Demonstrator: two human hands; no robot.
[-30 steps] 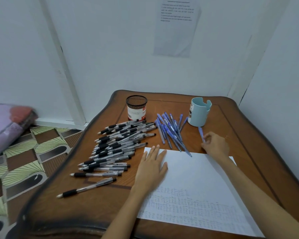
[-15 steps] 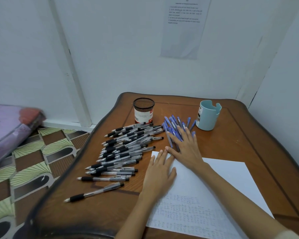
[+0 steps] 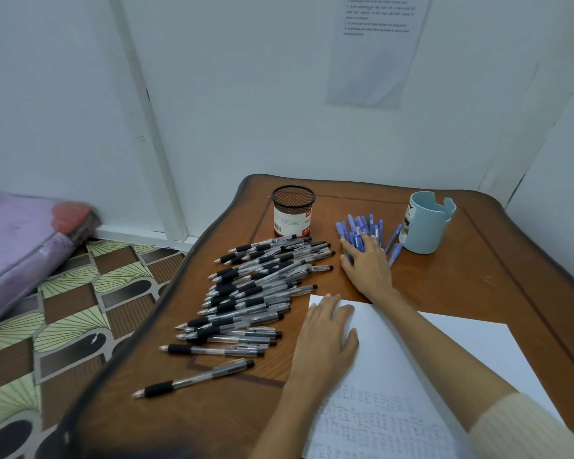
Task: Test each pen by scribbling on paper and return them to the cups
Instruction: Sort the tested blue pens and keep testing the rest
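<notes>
A heap of several black-grip pens [image 3: 259, 286] covers the left half of the wooden table [image 3: 478, 276]. Several blue pens [image 3: 362, 226] lie between a black mesh cup [image 3: 293, 210] and a light blue cup [image 3: 426, 221] at the back. My right hand [image 3: 367, 263] lies over the near ends of the blue pens with fingers spread; whether it grips one is hidden. My left hand [image 3: 325, 339] rests flat on the left corner of a white sheet of paper [image 3: 428, 376] that carries rows of faint scribbles near its front edge.
White walls close off the table at the back and right, with a printed sheet [image 3: 376, 51] taped up. A patterned floor [image 3: 63, 309] and a purple wrapped bundle [image 3: 17, 250] lie to the left. One black pen [image 3: 193, 379] lies apart near the front left.
My right hand left the spot below the blue cup and moved left and back onto the pile of blue pens. My left hand stayed flat on the paper. The camera shifted left.
</notes>
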